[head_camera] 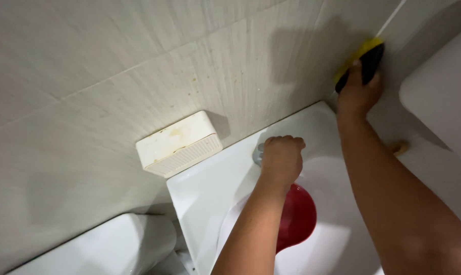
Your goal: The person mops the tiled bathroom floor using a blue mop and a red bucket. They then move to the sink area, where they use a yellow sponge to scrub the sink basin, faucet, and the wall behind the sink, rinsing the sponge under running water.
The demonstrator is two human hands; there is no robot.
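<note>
Pressing under right hand (360, 91): sponge (365, 61)

White sink (210, 188), top deck glossy, butted against tiled wall (88, 76). Chrome tap (259, 153) on deck, mostly hidden. Red bowl (297, 216) in basin. Cream box (179, 143) on wall just above sink's rear corner. White toilet tank (108, 247) beside sink, lower left.

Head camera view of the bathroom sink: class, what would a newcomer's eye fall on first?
The right hand presses a yellow and black sponge against the tiled wall above the white sink. The left hand is closed over the tap at the sink's back edge, with a red bowl in the basin just below it.
</note>
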